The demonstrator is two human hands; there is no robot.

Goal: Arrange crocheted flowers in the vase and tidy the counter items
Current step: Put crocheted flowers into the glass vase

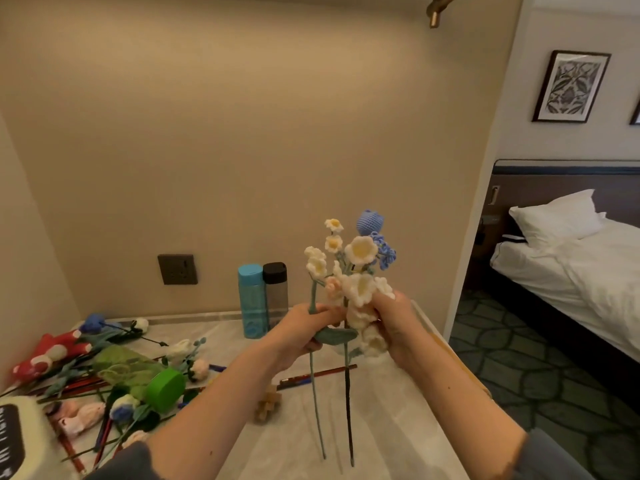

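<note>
While your left hand pinches the stems and your right hand cups the white blooms, square the stem ends together; keep the heads unsquashed.

Two hands, left hand and right hand; one flower bunch; two bottles, a blue bottle and a grey bottle; one pillow.

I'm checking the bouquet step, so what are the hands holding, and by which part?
Both hold one bunch of crocheted flowers. The left hand grips the stems just under the blooms; the right hand wraps the lower white blooms.
</note>
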